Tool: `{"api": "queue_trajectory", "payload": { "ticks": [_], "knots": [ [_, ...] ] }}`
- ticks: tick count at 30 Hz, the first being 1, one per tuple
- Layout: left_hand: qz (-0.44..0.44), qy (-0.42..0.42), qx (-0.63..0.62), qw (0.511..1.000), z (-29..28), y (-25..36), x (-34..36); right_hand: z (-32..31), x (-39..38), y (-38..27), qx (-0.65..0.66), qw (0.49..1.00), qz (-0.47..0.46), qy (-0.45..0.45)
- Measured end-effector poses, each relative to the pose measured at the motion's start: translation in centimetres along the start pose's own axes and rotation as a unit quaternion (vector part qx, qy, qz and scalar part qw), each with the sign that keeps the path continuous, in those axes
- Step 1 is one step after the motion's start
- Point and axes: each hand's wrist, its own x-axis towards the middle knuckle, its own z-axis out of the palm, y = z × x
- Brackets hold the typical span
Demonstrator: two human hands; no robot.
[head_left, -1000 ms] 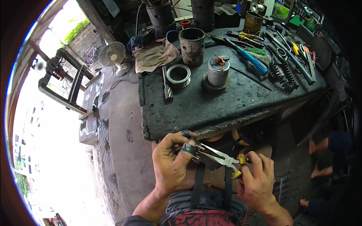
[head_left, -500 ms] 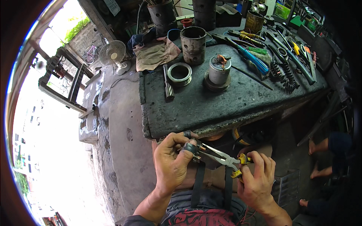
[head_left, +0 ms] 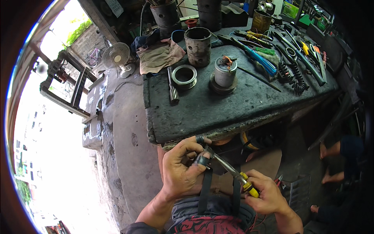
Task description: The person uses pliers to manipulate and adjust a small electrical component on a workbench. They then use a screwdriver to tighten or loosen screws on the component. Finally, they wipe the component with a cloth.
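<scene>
In front of the workbench my left hand (head_left: 180, 168) is closed, its fingertips pinching a small dark metal part (head_left: 209, 150) that they mostly cover. Black tape wraps its thumb and index finger. Long-nose pliers (head_left: 230, 167) with yellow handles are gripped in my right hand (head_left: 267, 194), the fingers wrapped round the handles. Their tip reaches the small part beside my left fingertips; whether the jaws clamp it is hidden. On the bench ahead stands a silver cylinder (head_left: 225, 75) with orange wires on top. Left of it lie a metal ring (head_left: 184, 85) and a fluted metal bit (head_left: 173, 96).
The dark workbench (head_left: 202, 113) has a rough front edge just beyond my hands. Screwdrivers, pliers and a blue-handled tool (head_left: 257, 58) crowd its right side. A rusty can (head_left: 197, 48) and a rag (head_left: 161, 58) sit farther back. Bare feet (head_left: 325, 175) show at right.
The pliers have turned from flat to nearly edge-on, and my right hand has rolled over the handles. My left hand has shifted slightly right with the small part.
</scene>
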Motion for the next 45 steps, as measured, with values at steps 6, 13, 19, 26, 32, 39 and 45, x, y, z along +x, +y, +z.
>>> {"api": "queue_trajectory", "payload": {
  "ticks": [6,13,19,26,32,39,45],
  "knots": [
    [-0.056,-0.019,0.011,0.998,0.5,-0.3,0.9,-0.8,0.3,0.6,0.056,0.996,-0.06,0.024],
    [-0.267,0.002,-0.083,0.96,-0.2,1.5,1.7,-3.2,1.0,0.4,-0.495,0.801,-0.234,0.242],
    [-0.335,-0.019,-0.089,0.938,0.4,2.6,1.2,-4.8,2.6,0.0,-0.549,0.744,-0.296,0.239],
    [-0.394,-0.008,-0.114,0.912,-0.5,2.8,1.0,-4.4,3.9,-0.3,-0.537,0.734,-0.343,0.235],
    [-0.419,-0.053,-0.079,0.903,-1.2,2.4,0.9,-4.6,4.1,-0.3,-0.538,0.738,-0.348,0.213],
    [-0.448,-0.049,-0.134,0.883,-0.8,1.6,0.6,-4.7,3.9,1.0,-0.535,0.746,-0.349,0.188],
    [-0.365,0.065,-0.16,0.915,1.2,0.9,-0.3,-1.5,3.3,4.1,-0.477,0.793,-0.317,0.206]
  ]
}}
